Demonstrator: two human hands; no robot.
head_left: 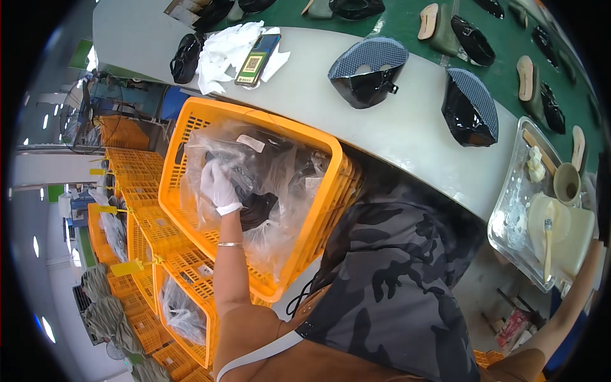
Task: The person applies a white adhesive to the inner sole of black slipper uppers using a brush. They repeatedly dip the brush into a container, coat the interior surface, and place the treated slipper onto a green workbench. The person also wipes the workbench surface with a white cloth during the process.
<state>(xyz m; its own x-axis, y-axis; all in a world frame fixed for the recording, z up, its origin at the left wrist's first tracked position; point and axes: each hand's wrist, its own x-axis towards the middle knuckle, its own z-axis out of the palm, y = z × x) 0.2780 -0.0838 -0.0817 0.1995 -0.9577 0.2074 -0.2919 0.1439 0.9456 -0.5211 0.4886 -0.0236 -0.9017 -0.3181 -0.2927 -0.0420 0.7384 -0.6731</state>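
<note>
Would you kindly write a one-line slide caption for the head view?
Gloved left hand reaches into a plastic bag of dark pieces in an orange crate beside the table.

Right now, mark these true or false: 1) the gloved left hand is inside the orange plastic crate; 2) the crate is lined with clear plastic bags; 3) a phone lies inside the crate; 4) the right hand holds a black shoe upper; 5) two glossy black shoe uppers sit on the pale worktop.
1) True: the white-gloved left hand reaches into the orange plastic crate.
2) True: clear plastic bags fill it, around dark items.
3) False: the phone lies on white cloth on the pale worktop.
4) False: the right hand cannot be seen; only its forearm shows, near the metal tray.
5) True: two glossy black shoe uppers sit there.
</note>
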